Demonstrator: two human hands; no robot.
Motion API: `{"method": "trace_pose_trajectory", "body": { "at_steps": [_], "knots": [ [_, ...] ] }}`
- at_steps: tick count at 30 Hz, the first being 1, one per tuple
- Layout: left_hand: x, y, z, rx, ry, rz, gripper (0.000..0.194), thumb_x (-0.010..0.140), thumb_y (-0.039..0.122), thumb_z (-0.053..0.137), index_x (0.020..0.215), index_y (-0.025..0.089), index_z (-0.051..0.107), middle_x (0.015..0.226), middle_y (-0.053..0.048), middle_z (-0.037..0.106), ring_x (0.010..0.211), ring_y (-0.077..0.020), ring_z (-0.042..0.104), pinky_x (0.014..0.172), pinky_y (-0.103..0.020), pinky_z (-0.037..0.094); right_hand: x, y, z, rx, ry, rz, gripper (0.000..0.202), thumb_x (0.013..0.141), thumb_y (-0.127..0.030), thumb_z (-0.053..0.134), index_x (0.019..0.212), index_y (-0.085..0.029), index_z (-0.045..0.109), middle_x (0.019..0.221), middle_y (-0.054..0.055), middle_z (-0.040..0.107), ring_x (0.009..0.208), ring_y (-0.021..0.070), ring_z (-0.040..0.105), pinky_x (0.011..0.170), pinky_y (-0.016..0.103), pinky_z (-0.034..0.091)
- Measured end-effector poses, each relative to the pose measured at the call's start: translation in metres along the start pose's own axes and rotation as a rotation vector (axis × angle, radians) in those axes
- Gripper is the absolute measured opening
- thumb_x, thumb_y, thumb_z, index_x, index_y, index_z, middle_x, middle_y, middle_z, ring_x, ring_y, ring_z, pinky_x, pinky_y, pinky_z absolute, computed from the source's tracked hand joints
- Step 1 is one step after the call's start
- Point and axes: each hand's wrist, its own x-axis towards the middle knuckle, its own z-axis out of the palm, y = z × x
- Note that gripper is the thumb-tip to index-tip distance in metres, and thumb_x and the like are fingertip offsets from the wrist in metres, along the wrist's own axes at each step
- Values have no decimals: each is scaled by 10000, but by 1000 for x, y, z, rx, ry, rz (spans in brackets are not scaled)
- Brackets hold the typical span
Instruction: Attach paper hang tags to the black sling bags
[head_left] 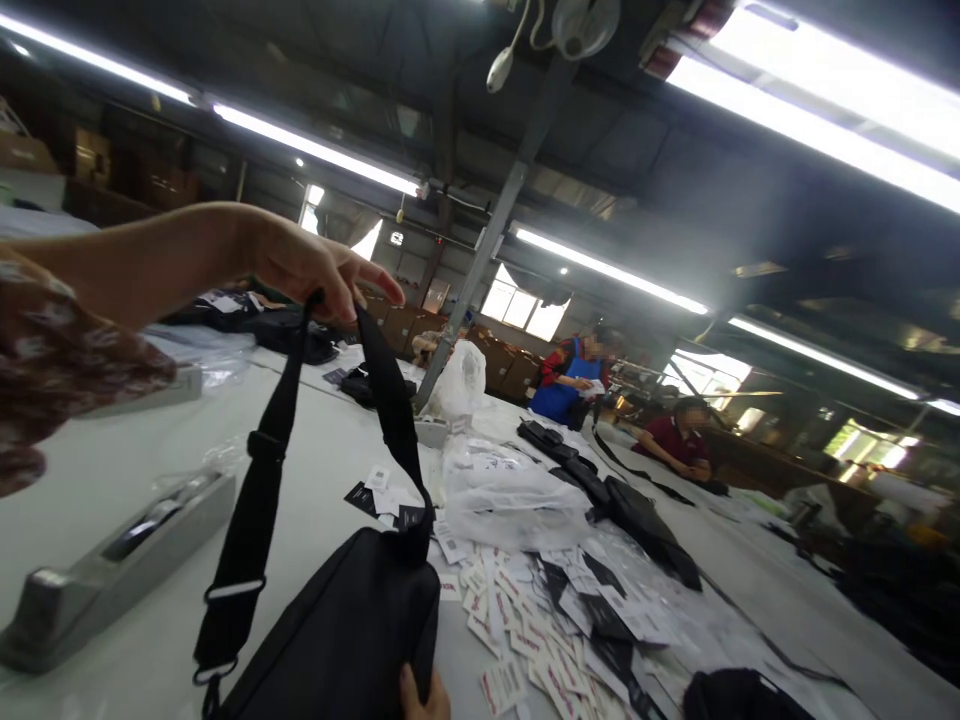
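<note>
My left hand [319, 268] is raised at the upper left, its fingers hooked through the top of a black webbing strap [247, 500]. The strap hangs down on both sides and carries a slider and metal rings. It belongs to a black bag [352, 620] at the bottom centre, tilted over the table. My right hand [424, 697] grips the bag's lower right edge; only the thumb and part of the hand show. Just right of the bag lies a heap of small printed packets and cards [525, 640].
A grey tape dispenser [120, 570] stands on the white table [315, 480] at left. Clear plastic bags [510, 490] lie mid-table, with more black bags [645, 525] beyond. A metal post [480, 270] rises behind. Two co-workers, one in a blue apron [559, 400], are farther back.
</note>
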Motion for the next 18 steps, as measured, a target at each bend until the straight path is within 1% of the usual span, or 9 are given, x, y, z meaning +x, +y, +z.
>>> {"method": "trace_pose_trajectory", "body": {
  "at_steps": [2, 5, 7, 9, 11, 13, 15, 16, 18],
  "knots": [
    [-10, 1, -6, 36, 13, -28, 650, 721, 178, 555, 1329, 78, 348, 690, 62, 598, 548, -30, 516, 500, -124, 342, 8, -2, 6, -7, 29, -52, 528, 642, -592, 610, 974, -189, 689, 1060, 103, 672, 1144, 366, 521, 991, 451, 409],
    [-16, 2, -13, 4, 158, 67, 581, 750, 178, 550, 1306, 115, 392, 706, 51, 584, 543, -36, 525, 529, -170, 358, 17, -2, 15, -1, 4, -173, 555, 696, -547, 544, 1034, -127, 673, 1119, 132, 651, 1133, 341, 537, 1008, 440, 385],
    [-16, 8, -8, 30, 198, 132, 567, 728, 134, 569, 1275, 108, 424, 696, 56, 571, 543, -38, 517, 546, -194, 382, 25, -5, 17, -4, -52, -210, 536, 703, -518, 553, 1040, -120, 674, 1088, 134, 665, 1109, 331, 559, 981, 422, 409],
    [-17, 15, 2, 87, 198, 152, 542, 709, 140, 583, 1235, 94, 464, 705, 57, 571, 543, -36, 507, 542, -187, 397, 37, -18, 14, -54, -58, -177, 528, 666, -493, 620, 1045, -130, 676, 1027, 131, 685, 1073, 339, 582, 940, 414, 438],
    [-17, 22, 12, 134, 180, 142, 523, 692, 159, 584, 1204, 93, 496, 712, 57, 581, 544, -35, 507, 533, -174, 400, 51, -49, 7, -127, -8, -167, 605, 617, -440, 697, 1137, -139, 629, 1076, 133, 665, 1094, 340, 568, 951, 415, 424],
    [-16, 27, 18, 147, 164, 143, 526, 683, 174, 578, 1199, 103, 509, 734, 49, 597, 560, -39, 515, 541, -181, 402, 68, -96, 2, -158, -8, -291, 755, 601, -388, 737, 1277, -138, 511, 1254, 142, 564, 1199, 315, 487, 1026, 416, 350],
    [-16, 31, 18, 155, 130, 141, 565, 664, 179, 603, 1216, 107, 507, 751, 37, 605, 589, -54, 533, 560, -203, 406, 84, -152, 4, -150, -143, -470, 790, 613, -362, 744, 1323, -172, 455, 1363, 116, 467, 1274, 266, 405, 1080, 395, 272],
    [-16, 33, 17, 161, 110, 138, 588, 656, 181, 620, 1228, 106, 503, 757, 31, 606, 607, -64, 544, 574, -216, 408, 91, -178, 7, -146, -243, -527, 801, 604, -349, 757, 1326, -193, 450, 1357, 103, 476, 1277, 249, 399, 1081, 386, 266],
    [-16, 35, 13, 181, 84, 130, 621, 644, 187, 650, 1243, 109, 501, 755, 29, 598, 630, -75, 556, 598, -224, 408, 101, -223, 16, -139, -516, -530, 697, 609, -362, 753, 1252, -208, 532, 1197, 86, 607, 1109, 236, 550, 965, 371, 407]
  ]
}}
